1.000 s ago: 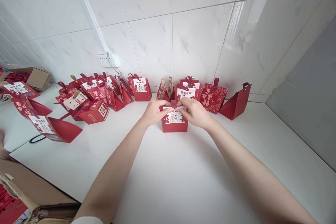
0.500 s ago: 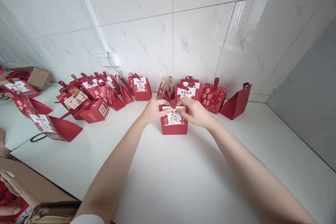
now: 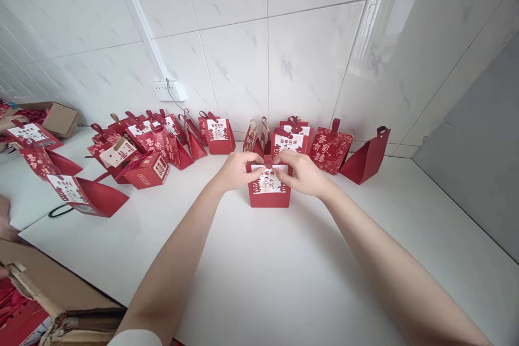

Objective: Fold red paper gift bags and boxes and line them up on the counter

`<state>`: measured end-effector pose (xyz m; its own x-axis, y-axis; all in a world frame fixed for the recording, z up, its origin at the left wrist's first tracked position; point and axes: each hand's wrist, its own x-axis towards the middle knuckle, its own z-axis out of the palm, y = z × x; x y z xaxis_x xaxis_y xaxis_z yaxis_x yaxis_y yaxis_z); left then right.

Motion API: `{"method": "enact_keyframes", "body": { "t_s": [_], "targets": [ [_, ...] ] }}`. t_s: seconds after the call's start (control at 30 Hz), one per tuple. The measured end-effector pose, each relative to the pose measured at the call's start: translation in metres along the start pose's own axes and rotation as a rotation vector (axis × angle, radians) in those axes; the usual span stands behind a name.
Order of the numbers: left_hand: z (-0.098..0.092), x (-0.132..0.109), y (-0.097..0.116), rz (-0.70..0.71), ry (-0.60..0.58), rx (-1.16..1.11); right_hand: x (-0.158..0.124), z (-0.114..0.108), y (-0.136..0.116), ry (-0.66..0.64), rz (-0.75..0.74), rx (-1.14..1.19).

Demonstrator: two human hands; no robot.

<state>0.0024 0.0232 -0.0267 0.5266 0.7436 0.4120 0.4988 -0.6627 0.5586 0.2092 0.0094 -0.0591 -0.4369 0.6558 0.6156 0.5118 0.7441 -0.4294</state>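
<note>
A small red gift box [image 3: 270,192] with a white picture label stands on the white table [image 3: 284,275], in the middle of the view. My left hand [image 3: 235,171] pinches its top flap from the left. My right hand [image 3: 302,173] pinches the same top edge from the right, fingertips meeting at the box's small red tab. Both hands are closed on the box. Behind it, against the tiled wall, stands a row of similar red boxes [image 3: 330,148].
A pile of red gift boxes [image 3: 138,148] lies at the left, some tipped over. Open cardboard cartons sit at the near left [image 3: 52,297] and far left [image 3: 60,118]. Another person's hand [image 3: 5,216] shows at the left edge. A wall socket [image 3: 169,91] hangs above.
Nearly nothing has moved; the box sits a touch lower on the table and my fingers stay pinched on its top flap. The other person's hand has appeared at the left edge.
</note>
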Motion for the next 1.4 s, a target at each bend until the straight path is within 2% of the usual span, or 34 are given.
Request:
{"method": "enact_keyframes", "body": {
  "t_s": [0.23,0.43,0.6,0.83,1.13,1.27,1.4],
  "targets": [
    [0.005,0.001,-0.007,-0.023,0.017,-0.018,-0.001,0.003,0.004,0.027,0.005,0.083],
    [0.003,0.001,-0.005,-0.045,-0.061,-0.116,-0.001,-0.011,0.002,-0.006,0.057,0.152],
    [0.018,0.0,-0.002,-0.083,-0.011,-0.272,0.0,-0.016,-0.007,0.048,0.021,0.228],
    [0.028,0.002,-0.006,-0.109,0.0,-0.351,0.0,-0.008,-0.001,-0.131,0.084,0.489],
    [0.036,0.005,-0.01,-0.132,0.018,-0.321,0.002,-0.006,0.012,-0.026,0.224,0.595],
    [0.031,0.004,-0.009,-0.14,0.003,-0.269,0.002,-0.005,0.012,0.026,0.267,0.71],
    [0.026,0.005,-0.008,-0.133,-0.039,-0.299,0.002,-0.015,0.007,0.057,0.29,0.741]
  ]
}}
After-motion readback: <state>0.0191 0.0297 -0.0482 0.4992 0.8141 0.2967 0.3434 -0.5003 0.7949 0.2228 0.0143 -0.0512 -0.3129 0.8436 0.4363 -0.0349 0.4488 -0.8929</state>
